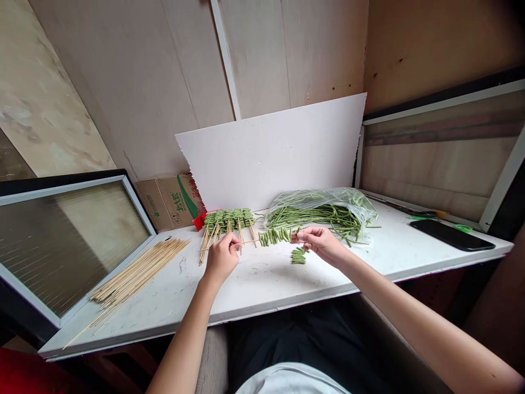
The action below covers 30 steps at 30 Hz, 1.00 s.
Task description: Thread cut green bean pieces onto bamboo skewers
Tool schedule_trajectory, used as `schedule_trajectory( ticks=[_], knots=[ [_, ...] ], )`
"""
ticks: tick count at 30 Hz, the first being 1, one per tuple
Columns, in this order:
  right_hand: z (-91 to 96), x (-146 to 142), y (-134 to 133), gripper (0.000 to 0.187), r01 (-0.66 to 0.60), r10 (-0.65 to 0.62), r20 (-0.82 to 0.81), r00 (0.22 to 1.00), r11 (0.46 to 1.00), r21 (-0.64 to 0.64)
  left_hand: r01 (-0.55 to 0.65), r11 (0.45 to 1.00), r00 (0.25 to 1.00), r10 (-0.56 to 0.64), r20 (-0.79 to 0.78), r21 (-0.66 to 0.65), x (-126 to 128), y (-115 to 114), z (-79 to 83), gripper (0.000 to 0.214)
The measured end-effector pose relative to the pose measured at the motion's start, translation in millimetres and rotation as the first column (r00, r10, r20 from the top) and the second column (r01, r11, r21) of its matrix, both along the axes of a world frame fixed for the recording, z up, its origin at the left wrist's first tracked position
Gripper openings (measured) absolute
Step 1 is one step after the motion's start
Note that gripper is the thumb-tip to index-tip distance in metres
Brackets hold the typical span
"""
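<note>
My left hand (222, 255) pinches the bare end of a thin bamboo skewer (248, 242) held level over the white table (262, 284). A row of short green bean pieces (277, 236) is threaded on that skewer. My right hand (320, 241) is closed on the skewer's other end, at the last bean pieces. A small pile of cut bean pieces (299, 255) lies on the table just under my right hand. Several finished bean skewers (228, 221) lie fanned out behind my left hand.
A loose bundle of bare bamboo skewers (137, 271) lies at the left of the table. A clear plastic bag of long green beans (324, 210) sits behind my right hand. A black phone (451, 235) and green-handled scissors (426, 215) lie far right. A cardboard box (170, 201) stands back left.
</note>
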State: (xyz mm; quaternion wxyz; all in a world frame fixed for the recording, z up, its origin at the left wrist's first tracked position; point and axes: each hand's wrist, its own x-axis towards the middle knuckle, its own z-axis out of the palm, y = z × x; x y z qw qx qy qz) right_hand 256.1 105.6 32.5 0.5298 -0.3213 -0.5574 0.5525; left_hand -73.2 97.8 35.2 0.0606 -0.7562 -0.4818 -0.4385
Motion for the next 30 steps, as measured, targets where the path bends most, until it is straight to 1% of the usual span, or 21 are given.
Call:
schedule_trajectory(
  ticks=[5,10,15,18,22,28,30],
  knots=[
    [2.0,0.0,-1.9,0.035,0.009,-0.009,0.041,0.999,1.0,0.013,-0.012,1.0,1.0,0.013,-0.026,0.021,0.3,-1.1,0.6,0.02],
    [1.1,2.4,-0.2,0.035,0.017,-0.02,0.107,0.994,1.0,0.025,-0.031,0.999,0.999,0.031,-0.045,-0.006,3.4,-3.3,1.6,0.024],
    [0.1,6.3,3.3,0.031,0.005,-0.013,0.138,0.99,0.998,0.055,-0.036,0.999,0.998,0.035,-0.057,-0.01,6.6,-4.2,1.1,0.025],
    [1.0,4.7,2.1,0.031,0.015,-0.023,0.155,0.988,0.999,0.051,-0.034,0.999,0.997,0.033,-0.064,-0.014,6.3,-3.2,-0.4,0.025],
    [-2.8,-1.4,0.3,0.033,0.03,-0.033,0.135,0.99,0.999,0.021,-0.054,0.998,0.995,0.054,-0.079,-0.008,3.2,-2.3,-1.3,0.026],
    [-17.6,-9.9,4.0,0.032,0.012,-0.012,0.074,0.997,1.0,0.001,-0.063,0.998,0.993,0.064,-0.096,0.015,1.9,-2.5,-0.2,0.027],
    [-17.6,-12.1,3.0,0.032,0.01,-0.01,0.043,0.999,1.0,-0.013,-0.059,0.998,0.994,0.059,-0.097,0.005,3.2,-2.5,-0.4,0.028]
  ],
)
